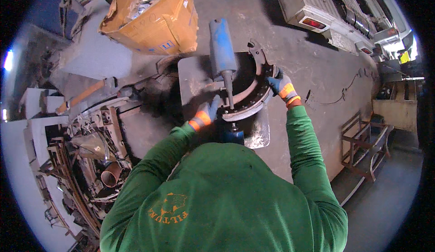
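A curved metal brake shoe (250,109) with a row of holes lies under a blue press cylinder (223,48). The press's narrow rod (229,89) points down onto the shoe's near left end. My right hand (280,84), in a grey and orange glove, is closed round the shoe's outer right edge. My left hand (210,109), gloved alike, is at the shoe's near left end beside the rod, its fingers together against it; the fingertips are partly hidden. A blue base part (234,135) shows beneath the shoe.
A metal plate (192,75) lies around the press. An open cardboard box (167,30) stands beyond it at left. Metal parts and a pipe (111,174) clutter the left side. A rusty frame (367,145) stands at right; a white vehicle (312,18) is at far right.
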